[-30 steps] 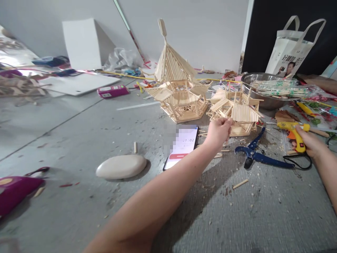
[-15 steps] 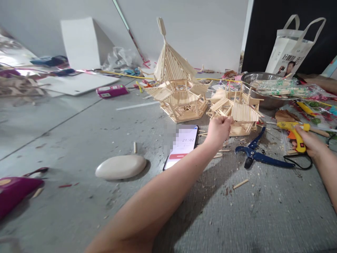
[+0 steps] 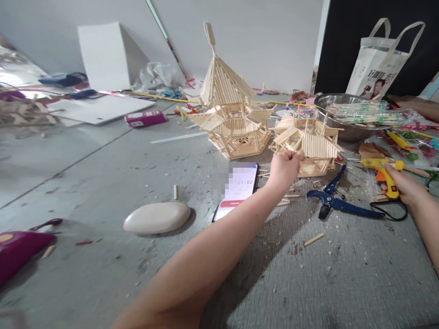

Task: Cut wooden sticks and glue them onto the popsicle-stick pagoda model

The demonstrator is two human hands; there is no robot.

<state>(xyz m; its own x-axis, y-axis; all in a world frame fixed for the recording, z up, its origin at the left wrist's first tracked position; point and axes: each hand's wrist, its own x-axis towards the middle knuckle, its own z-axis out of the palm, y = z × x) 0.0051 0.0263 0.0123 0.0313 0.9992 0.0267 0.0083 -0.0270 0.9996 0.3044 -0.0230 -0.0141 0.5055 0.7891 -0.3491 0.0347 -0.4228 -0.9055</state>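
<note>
My left hand is closed at the front left edge of the smaller stick model, its fingers pinched against a roof corner; what is between the fingertips is too small to make out. At the right, my right hand is wrapped round the handle of a yellow glue gun, whose nozzle points left towards the model. The taller stick pagoda, with a pointed roof, stands upright left of the smaller model. Between my hands lies a dark blue cutter on the floor.
A phone lies beside my left forearm, and a pale oval object further left. Behind the models are a steel bowl with bagged sticks and a white bag. Loose sticks and scraps dot the floor.
</note>
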